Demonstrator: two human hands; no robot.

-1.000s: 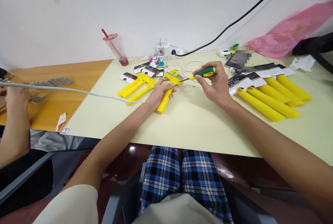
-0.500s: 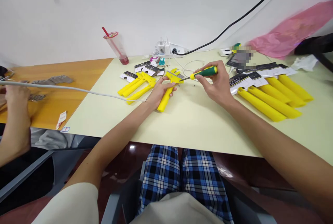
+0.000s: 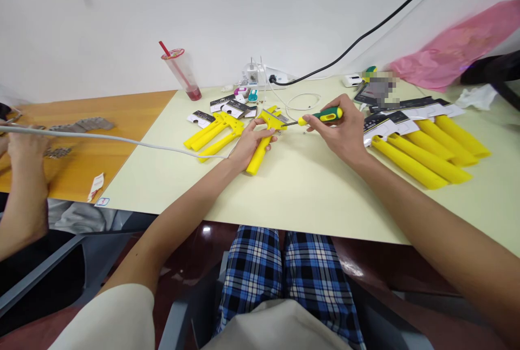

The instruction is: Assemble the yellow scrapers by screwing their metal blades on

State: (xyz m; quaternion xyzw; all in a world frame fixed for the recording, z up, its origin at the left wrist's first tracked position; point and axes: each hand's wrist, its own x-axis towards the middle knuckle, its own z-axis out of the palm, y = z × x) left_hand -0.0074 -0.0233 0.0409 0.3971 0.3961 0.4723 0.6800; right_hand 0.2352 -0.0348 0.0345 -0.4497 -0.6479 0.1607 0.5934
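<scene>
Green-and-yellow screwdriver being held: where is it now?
Right of centre in the head view, the right hand holds the screwdriver, its tip at the yellow long-handled tool in the left hand.

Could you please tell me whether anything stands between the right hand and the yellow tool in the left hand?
Only the screwdriver, held by the right hand, spans that gap, its tip by the head of the yellow tool; nothing else visible stands between.

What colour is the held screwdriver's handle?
Screwdriver handle: green and yellow, best seen in the head view.
</scene>
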